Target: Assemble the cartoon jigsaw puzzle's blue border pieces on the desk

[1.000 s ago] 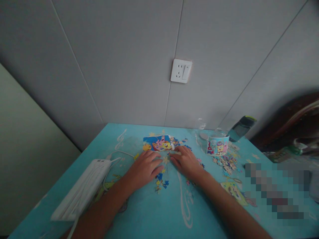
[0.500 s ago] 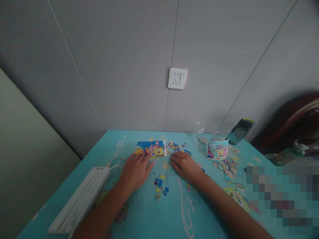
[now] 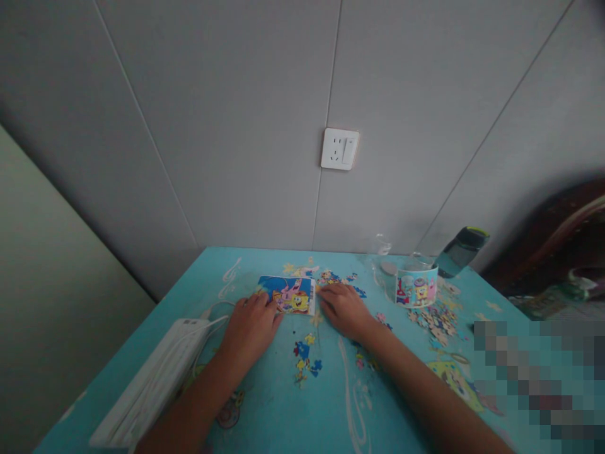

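The picture card (image 3: 293, 295), printed with cartoon figures on blue, has a white strip along its right side. My left hand (image 3: 253, 320) is closed at the card's lower left corner, fingers over its edge and thumb beside the lower edge. By the right edge is my right hand (image 3: 344, 308), its fingers slightly bent and apart; whether their tips touch the card cannot be made out. Several loose jigsaw pieces (image 3: 306, 359) lie on the table between my forearms. More jigsaw pieces (image 3: 331, 277) are spread behind my right hand.
A white power strip (image 3: 155, 378) with cables lies at the left. To the right stand a clear tub with a cartoon band (image 3: 416, 289) and a dark tilted bottle (image 3: 460, 252), with a pile of jigsaw pieces (image 3: 435, 321) in front. The patterned blue tablecloth (image 3: 283, 416) reaches the grey wall.
The card has come nearer to me and shows more of its face, seeming tilted up. My left hand has slid left to its corner; my right hand has shifted slightly left towards its edge.
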### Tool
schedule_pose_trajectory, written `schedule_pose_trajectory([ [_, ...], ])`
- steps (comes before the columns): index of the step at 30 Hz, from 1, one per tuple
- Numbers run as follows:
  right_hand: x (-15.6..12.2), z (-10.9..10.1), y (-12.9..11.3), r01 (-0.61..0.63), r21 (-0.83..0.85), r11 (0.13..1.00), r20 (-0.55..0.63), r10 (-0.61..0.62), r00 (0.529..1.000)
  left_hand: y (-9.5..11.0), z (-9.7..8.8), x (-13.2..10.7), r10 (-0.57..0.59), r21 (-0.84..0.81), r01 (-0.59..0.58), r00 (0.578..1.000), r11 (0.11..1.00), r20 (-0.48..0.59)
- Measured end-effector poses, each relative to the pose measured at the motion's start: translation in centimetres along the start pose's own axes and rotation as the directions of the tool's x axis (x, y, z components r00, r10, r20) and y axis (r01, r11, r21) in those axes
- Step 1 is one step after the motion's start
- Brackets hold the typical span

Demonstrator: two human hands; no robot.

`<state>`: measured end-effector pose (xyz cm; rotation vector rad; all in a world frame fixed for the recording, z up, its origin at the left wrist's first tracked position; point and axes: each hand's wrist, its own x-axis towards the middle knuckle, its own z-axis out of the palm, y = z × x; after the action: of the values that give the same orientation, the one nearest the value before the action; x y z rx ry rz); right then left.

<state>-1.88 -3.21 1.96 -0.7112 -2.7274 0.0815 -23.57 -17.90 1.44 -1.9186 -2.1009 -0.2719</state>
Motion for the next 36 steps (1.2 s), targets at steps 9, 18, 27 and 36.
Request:
schedule_pose_trajectory([
  [9, -0.3, -0.7, -0.7, -0.007, -0.064, 0.998, 0.0, 0.007, 1.0, 0.1, 0.3, -0.3, -0.028, -0.017, 0.028, 0.999, 0.999, -0.041],
  [18, -0.1, -0.2, -0.7, 0.004, -0.008, 1.0, 0.009, -0.004, 1.0, 1.7, 0.7, 1.0, 0.049, -0.143, -0.057, 0.997, 0.988, -0.059],
  [27, -0.2, -0.1, -0.8, -0.035, -0.01, 0.999, -0.006, 0.035, 0.999, 0.7, 0.8, 1.7, -0.062, -0.13, 0.058, 0.998, 0.99, -0.028],
  [36, -0.9, -0.5, -2.0, 0.044, 0.0, 0.999, 0.013, -0.044, 0.999, 0.7, 1.1, 1.8, -0.091, -0.093, 0.091, 0.996, 0.991, 0.009],
])
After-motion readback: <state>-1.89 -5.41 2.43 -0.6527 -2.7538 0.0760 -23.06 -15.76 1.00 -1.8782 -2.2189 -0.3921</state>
